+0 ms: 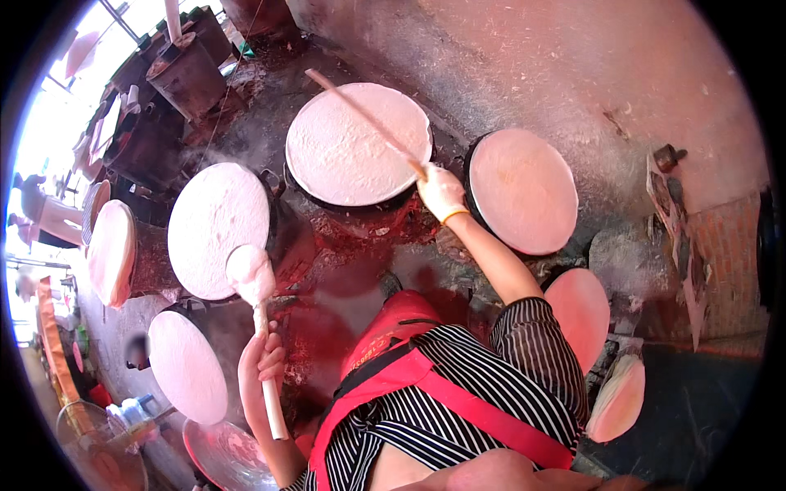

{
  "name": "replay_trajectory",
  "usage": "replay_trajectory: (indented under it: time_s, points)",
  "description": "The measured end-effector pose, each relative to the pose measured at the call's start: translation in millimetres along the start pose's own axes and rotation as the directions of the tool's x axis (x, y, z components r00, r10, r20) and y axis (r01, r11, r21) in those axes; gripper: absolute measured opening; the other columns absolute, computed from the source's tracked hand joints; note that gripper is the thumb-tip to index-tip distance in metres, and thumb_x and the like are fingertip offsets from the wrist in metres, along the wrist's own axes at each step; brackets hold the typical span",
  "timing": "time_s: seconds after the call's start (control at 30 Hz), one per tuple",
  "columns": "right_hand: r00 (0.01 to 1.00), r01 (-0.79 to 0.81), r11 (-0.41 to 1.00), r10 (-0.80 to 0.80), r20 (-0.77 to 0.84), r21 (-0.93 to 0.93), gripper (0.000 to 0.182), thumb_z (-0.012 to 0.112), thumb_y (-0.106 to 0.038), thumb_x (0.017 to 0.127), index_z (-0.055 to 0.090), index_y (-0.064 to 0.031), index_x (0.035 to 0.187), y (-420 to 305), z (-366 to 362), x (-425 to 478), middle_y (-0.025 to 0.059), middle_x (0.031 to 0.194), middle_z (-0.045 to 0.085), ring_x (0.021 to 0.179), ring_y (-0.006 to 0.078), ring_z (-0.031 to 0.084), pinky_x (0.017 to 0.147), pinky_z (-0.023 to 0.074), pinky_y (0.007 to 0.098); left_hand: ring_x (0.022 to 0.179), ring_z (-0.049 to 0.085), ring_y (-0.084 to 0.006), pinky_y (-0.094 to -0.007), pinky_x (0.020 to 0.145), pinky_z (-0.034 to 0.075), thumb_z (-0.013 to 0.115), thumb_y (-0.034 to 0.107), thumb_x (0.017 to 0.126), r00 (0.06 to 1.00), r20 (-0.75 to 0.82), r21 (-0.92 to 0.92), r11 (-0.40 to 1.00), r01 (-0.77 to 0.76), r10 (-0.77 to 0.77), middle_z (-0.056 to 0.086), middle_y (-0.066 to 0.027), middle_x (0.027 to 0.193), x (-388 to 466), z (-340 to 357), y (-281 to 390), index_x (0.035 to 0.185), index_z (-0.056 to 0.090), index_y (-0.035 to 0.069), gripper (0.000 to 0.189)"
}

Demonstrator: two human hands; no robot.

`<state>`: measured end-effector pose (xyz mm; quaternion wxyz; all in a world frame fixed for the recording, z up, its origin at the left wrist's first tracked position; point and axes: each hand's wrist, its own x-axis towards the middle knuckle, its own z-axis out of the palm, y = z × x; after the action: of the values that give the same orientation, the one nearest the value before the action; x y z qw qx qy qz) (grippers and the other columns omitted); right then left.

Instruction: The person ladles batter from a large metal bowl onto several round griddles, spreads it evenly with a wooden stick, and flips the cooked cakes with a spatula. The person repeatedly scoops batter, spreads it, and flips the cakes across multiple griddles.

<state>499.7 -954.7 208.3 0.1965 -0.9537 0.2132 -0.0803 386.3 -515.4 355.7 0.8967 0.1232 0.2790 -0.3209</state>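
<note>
Bare, my left hand (271,357) is closed round the pale handle of a batter-coated ladle (250,270). The bowl of this ladle overlaps the lower right edge of a round white pancake (215,221) on the left griddle. My right hand (443,191), in a white glove with a yellow cuff, grips one end of a long flat wooden stick (368,123). That stick slants across the pancake (350,153) on the far griddle; I cannot tell whether it touches the surface. Close to the right of the glove lies another griddle with a smooth pale pancake (524,191).
More pale rounds stand at the lower left (187,368) and the right (580,319). A pancake stack (112,253) sits at far left, another stack (617,396) at lower right. Dark metal cylinders (187,77) line the upper left. A wide basin (230,457) is below; a wall (552,67) rises behind.
</note>
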Motion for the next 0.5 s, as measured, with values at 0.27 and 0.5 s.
replay_trajectory:
  time_s: [0.27,0.5]
  points:
    - [0.98,0.154,0.986,-0.161,0.115,0.064,0.029,0.059,-0.03,0.082,0.062,-0.0058,0.097,-34.6,19.3,29.9,0.0201,0.081,0.064,0.076,0.0361,0.063,0.067,0.049,0.0465,0.049,0.031,-0.0031,-0.0145,0.034,0.028,0.04,0.01,0.097,0.993,-0.005,-0.104,0.988,0.114,-0.115,0.037,-0.0021,0.075,63.7,69.2,-14.8,0.113,0.04,-0.005,0.022]
    - [0.875,0.311,0.939,-0.342,0.341,0.144,0.066,0.066,-0.039,0.078,0.04,-0.0039,0.128,-171.4,38.7,11.2,0.0178,0.102,0.064,0.087,0.0347,0.065,0.074,0.0515,0.0443,0.049,0.03,-0.0026,-0.0136,0.035,0.026,0.043,0.011,0.097,0.996,-0.05,0.184,0.981,-0.066,0.076,0.038,-0.0014,0.074,68.8,70.8,-0.3,0.11,0.045,-0.004,0.02]
